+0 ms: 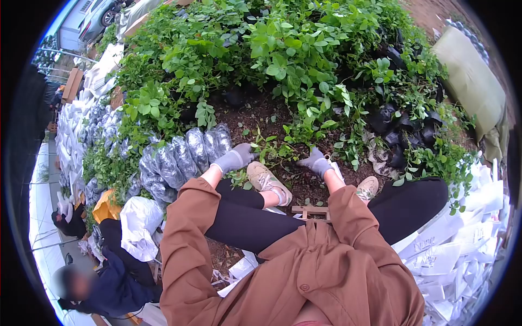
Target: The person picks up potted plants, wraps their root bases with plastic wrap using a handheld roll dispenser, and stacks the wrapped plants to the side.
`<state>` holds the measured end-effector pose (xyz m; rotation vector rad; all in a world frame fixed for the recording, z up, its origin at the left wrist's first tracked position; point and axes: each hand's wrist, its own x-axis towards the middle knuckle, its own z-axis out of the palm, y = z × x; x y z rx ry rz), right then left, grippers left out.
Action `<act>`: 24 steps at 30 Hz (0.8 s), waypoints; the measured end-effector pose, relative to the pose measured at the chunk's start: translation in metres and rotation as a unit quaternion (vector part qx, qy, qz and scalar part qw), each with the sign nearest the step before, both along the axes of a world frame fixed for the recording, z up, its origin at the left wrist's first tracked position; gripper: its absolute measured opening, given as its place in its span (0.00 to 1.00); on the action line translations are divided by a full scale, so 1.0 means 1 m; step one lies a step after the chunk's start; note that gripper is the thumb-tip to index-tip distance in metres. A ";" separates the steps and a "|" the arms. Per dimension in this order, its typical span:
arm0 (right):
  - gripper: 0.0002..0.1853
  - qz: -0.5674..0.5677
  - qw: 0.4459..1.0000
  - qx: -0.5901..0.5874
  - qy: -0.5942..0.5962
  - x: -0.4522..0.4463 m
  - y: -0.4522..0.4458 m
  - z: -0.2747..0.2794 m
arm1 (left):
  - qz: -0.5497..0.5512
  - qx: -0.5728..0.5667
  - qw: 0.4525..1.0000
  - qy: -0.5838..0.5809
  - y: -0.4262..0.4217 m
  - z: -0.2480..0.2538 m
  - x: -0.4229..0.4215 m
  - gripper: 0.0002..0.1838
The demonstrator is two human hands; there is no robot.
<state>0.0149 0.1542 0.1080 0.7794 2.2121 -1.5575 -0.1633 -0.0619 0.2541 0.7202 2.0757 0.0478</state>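
Sprigs [276, 151]: thin-stemmed and loose, with small oval leaves, mostly bright green and some paler yellow-green; they lie over the dark soil [260, 120] in the gap between the two hands, spreading unevenly.
Left hand [238, 158]: in a grey glove, fingertips at the left end of the sprigs; whether it grips a stem I cannot tell.
Right hand [316, 161]: also grey-gloved, thumb raised and fingers pointing in towards the sprigs; whether anything is grasped I cannot tell.
Leafy heap [293, 49]: beyond both hands, dense and green, its leaves broader than those on the sprigs.
Wrapped bundles [185, 155]: just left of the left hand, standing in a row, shiny clear plastic around them.
Black bags [394, 122]: right of the right hand and farther out, crumpled among leaves.
Shoes [267, 182]: one between the hands on the near side, the other right of the right hand.
Co-worker [117, 282]: well left of the left hand, in dark clothes.
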 end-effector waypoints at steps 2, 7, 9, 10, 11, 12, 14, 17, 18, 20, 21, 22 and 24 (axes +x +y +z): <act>0.43 0.001 1.000 0.009 0.004 0.000 0.001 -0.013 | -0.074 0.036 0.991 0.107 -0.003 -0.008 0.004 0.20; 0.44 -0.014 0.998 0.027 0.047 0.005 0.001 -0.022 | -0.114 0.021 0.977 0.180 0.010 -0.003 0.012 0.18; 0.44 -0.007 1.000 0.023 0.006 0.003 0.003 -0.011 | -0.128 -0.005 0.970 0.205 0.012 -0.012 0.012 0.18; 0.43 -0.001 1.000 0.014 -0.007 0.001 0.004 -0.014 | -0.137 -0.017 0.965 0.222 0.014 -0.017 0.013 0.18; 0.43 0.004 1.000 0.003 -0.019 -0.002 0.005 -0.015 | -0.145 -0.031 0.960 0.239 0.013 -0.021 0.013 0.18; 0.43 0.006 1.000 -0.025 -0.016 -0.005 0.006 -0.021 | -0.139 0.002 0.963 0.231 0.010 -0.024 0.011 0.19; 0.40 0.002 0.999 0.006 0.050 -0.005 0.001 -0.032 | -0.078 0.001 0.971 0.224 0.017 -0.011 0.012 0.19; 0.37 -0.009 0.997 0.007 0.077 -0.003 0.006 -0.046 | -0.010 0.169 0.966 0.195 -0.001 -0.028 -0.012 0.31; 0.36 -0.011 0.997 -0.009 0.070 -0.001 0.009 -0.048 | 0.015 0.129 0.963 0.235 -0.009 -0.025 -0.021 0.34; 0.37 -0.006 0.999 -0.035 -0.024 0.001 0.013 -0.017 | -0.018 0.028 0.957 0.287 -0.023 -0.030 -0.031 0.38; 0.39 -0.010 0.999 -0.046 0.009 0.002 0.011 -0.032 | -0.074 -0.033 0.952 0.297 -0.033 -0.040 -0.026 0.40; 0.41 -0.013 0.997 -0.055 0.042 0.004 0.008 -0.067 | -0.129 -0.093 0.939 0.305 -0.041 -0.047 -0.020 0.41; 0.51 -0.043 0.977 -0.162 0.132 0.006 0.007 -0.053 | -0.134 -0.115 0.968 0.177 -0.023 -0.056 0.010 0.49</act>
